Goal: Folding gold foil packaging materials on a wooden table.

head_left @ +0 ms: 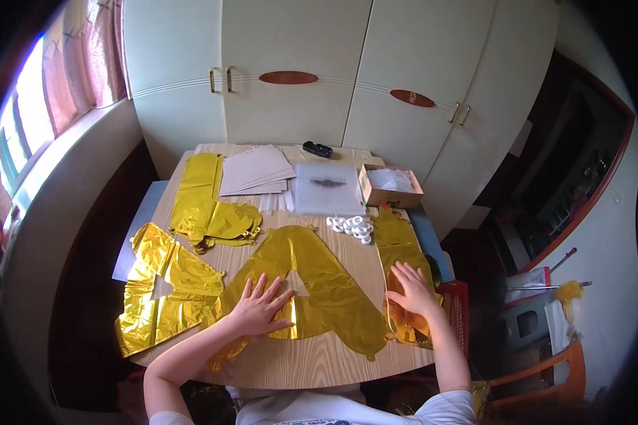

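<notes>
A flat gold foil balloon shaped like the letter A [319, 265] lies in front of me on the wooden table. My left hand [261, 306] rests on its left part, fingers spread, beside the small triangular opening. Over on the right, my right hand [411, 288] lies with fingers stretched on another gold foil balloon [397, 237], whose full shape is partly covered. A creased gold foil balloon [164, 304] with a small gap in it lies at the left, touching the A-shaped one. Behind it are stacked L-shaped gold foil balloons [195, 195].
Toward the back of the table [319, 363] are grey-beige card sheets [256, 170], a stack of clear plastic bags [326, 188], white ribbon rolls [352, 228], an open box [392, 190] with clear plastic inside and a black object [317, 149]. Cabinets [290, 42] stand behind.
</notes>
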Motion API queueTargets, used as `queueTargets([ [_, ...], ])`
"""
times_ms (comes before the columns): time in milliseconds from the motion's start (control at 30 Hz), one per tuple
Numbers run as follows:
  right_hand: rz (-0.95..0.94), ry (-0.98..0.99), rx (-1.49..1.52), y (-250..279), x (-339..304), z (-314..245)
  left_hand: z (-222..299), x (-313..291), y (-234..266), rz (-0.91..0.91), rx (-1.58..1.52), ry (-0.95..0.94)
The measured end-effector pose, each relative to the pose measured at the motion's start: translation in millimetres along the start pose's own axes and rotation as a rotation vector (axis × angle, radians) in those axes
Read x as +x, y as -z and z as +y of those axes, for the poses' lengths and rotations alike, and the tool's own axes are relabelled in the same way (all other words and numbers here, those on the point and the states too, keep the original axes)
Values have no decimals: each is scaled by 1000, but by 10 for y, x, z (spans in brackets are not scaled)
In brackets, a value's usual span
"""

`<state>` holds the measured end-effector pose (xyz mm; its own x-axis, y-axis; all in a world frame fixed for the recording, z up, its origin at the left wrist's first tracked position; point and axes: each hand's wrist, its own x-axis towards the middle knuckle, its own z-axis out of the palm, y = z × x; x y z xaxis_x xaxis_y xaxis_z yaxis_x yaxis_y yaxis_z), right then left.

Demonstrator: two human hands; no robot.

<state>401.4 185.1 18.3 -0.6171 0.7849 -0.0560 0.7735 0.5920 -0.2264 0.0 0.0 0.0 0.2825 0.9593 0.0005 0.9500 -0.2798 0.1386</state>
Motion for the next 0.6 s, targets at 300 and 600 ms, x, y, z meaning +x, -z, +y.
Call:
queueTargets([
  [300, -2, -33, -28, -170, -251, 299, 263, 314, 235, 5, -51, -102],
  [600, 372, 7, 93, -404, -202, 346, 989, 1010, 110, 36, -2, -390],
])
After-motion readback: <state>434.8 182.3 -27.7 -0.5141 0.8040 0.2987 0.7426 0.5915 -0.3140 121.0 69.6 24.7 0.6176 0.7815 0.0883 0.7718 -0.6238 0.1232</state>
